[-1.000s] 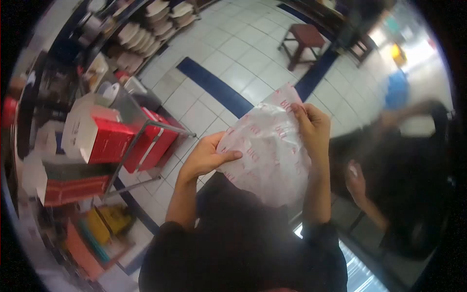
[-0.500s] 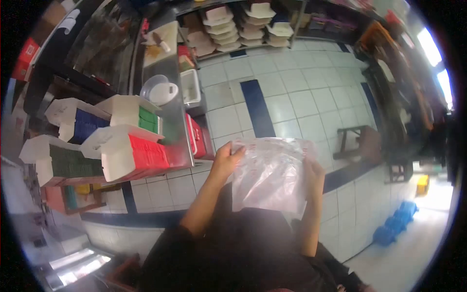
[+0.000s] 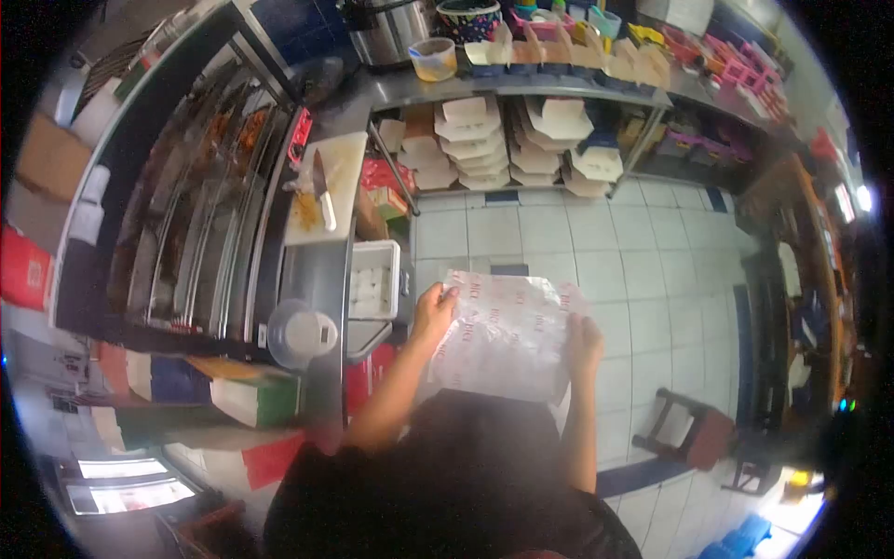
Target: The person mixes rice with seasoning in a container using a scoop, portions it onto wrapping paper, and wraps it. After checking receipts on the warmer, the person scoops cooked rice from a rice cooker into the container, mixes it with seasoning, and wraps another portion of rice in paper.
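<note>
A thin, translucent plastic sheet or bag with rows of red print (image 3: 507, 335) is stretched out in front of my body. Its left edge is pinched by my left hand (image 3: 435, 315), thumb on top. On the opposite edge, my right hand (image 3: 585, 347) grips it with the fingers partly hidden behind. The sheet hangs over the tiled floor, touching no counter. I cannot tell whether it is a single layer or a bag.
Left, a steel counter holds a cutting board (image 3: 349, 154) with a knife (image 3: 323, 191) and a clear tub (image 3: 300, 335). A white bin (image 3: 375, 289) stands beside it. Stacked paper boxes (image 3: 468, 140) fill the shelf ahead. A stool (image 3: 684, 429) is at right.
My view has turned and moved forward, bringing the back counter into sight while the colored boxes slide down and left. Both hands keep hold of the plastic, whose print now shows more clearly.
</note>
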A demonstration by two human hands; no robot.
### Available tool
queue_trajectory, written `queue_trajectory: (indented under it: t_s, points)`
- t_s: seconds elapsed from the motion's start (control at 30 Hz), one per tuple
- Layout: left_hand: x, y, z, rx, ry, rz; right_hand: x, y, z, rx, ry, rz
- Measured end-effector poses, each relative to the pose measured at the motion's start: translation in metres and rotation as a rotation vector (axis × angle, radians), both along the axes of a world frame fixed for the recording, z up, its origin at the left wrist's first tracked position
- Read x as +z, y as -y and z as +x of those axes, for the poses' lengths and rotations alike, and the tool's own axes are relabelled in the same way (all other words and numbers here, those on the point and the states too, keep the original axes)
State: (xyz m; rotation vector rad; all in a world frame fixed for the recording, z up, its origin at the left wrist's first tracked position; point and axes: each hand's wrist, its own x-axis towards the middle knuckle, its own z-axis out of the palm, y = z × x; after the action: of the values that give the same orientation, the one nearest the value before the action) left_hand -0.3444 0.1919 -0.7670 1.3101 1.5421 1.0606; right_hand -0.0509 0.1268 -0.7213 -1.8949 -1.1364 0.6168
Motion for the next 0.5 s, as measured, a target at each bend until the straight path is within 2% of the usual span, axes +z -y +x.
queue_trajectory:
  t_s: [0.03,0.17,0.2,0.33,0.43,0.5]
  points:
    - [0.014,-0.027,-0.001,0.087,-0.236,0.154,0.006,-0.040,0.001,0.017,-0.012,0.009]
    - [0.053,-0.102,-0.020,0.336,-0.359,0.194,0.045,-0.186,-0.021,0.252,-0.078,-0.083]
    - [0.059,-0.121,-0.022,0.451,-0.416,0.320,0.041,-0.223,-0.029,0.316,-0.141,-0.023]
    - [0.069,-0.196,-0.063,0.544,-0.409,0.212,0.024,-0.352,-0.070,0.531,-0.228,0.022]
    - [0.063,-0.272,-0.092,0.640,-0.385,0.233,0.012,-0.437,-0.107,0.563,-0.339,-0.016]
    - [0.060,-0.326,-0.124,0.582,-0.342,0.187,0.003,-0.489,-0.132,0.551,-0.364,-0.023]
